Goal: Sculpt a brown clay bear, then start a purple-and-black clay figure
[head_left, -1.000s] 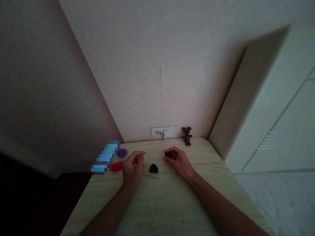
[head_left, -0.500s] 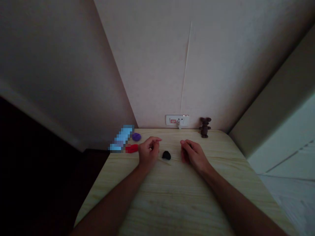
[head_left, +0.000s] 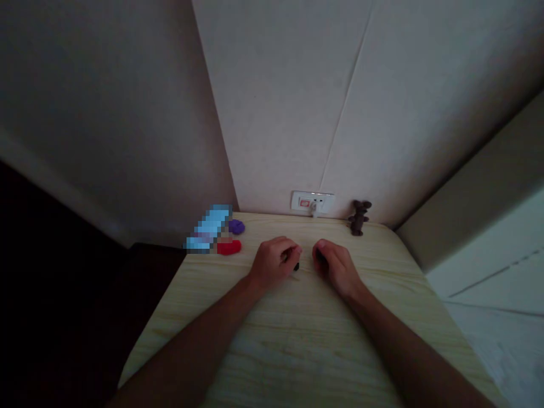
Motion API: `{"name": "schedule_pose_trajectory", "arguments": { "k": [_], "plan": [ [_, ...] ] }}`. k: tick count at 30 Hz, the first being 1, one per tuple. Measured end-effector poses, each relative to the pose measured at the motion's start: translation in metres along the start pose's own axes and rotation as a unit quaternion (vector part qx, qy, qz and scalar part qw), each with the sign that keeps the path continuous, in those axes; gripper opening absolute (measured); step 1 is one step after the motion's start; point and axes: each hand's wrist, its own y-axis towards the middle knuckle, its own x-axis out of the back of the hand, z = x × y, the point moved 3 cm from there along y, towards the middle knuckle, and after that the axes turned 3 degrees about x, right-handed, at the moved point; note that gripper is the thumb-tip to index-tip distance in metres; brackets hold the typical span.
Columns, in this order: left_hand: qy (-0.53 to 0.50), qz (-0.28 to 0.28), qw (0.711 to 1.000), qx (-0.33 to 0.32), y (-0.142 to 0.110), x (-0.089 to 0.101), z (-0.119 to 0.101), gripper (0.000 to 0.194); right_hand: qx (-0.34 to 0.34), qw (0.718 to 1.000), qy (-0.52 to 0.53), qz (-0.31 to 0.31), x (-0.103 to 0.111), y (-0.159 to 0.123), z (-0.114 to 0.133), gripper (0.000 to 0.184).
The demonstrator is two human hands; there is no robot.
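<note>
Both my hands rest on a pale wooden table (head_left: 297,340) in dim light. My left hand (head_left: 274,262) is curled over a small black lump (head_left: 296,266), of which only an edge shows under the fingertips. My right hand (head_left: 334,265) lies just to the right, fingers curled, with a dark bit barely visible inside them that I cannot make out. The two hands are a few centimetres apart.
A red lump (head_left: 229,247) and a purple lump (head_left: 237,227) lie at the table's far left beside a blurred blue object (head_left: 208,228). A small dark brown figure (head_left: 358,217) stands by the wall near a socket (head_left: 312,201). A white cabinet (head_left: 488,238) borders the right.
My left hand has moved right and closed over the black lump that lay bare between the hands. The view has swung left and tilted.
</note>
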Motion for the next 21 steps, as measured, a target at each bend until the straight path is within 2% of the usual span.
{"name": "schedule_pose_trajectory", "arguments": {
  "k": [3,4,10,16,18,21],
  "plan": [
    [0.005,-0.006,1.0,0.002,0.001,0.003,0.004,0.028,0.011,1.0,-0.001,-0.003,-0.003,0.001,-0.002,0.031],
    [0.006,-0.013,1.0,0.006,0.002,0.004,0.006,0.03,0.017,1.0,-0.005,-0.007,-0.003,0.003,-0.002,0.029],
    [0.019,-0.065,0.997,0.036,0.007,0.012,0.014,0.041,0.02,1.0,-0.015,-0.009,-0.005,0.01,0.0,0.027],
    [0.015,-0.107,0.993,0.044,0.011,0.017,0.013,0.045,-0.011,1.0,-0.015,-0.019,-0.005,0.009,-0.005,0.056],
    [0.007,-0.115,0.992,0.044,0.012,0.017,0.013,0.045,-0.008,1.0,-0.012,-0.014,-0.005,0.009,-0.005,0.054],
    [0.0,-0.121,0.992,0.043,0.012,0.016,0.014,0.047,0.01,1.0,-0.011,-0.005,-0.005,0.01,-0.005,0.038]
  ]
}}
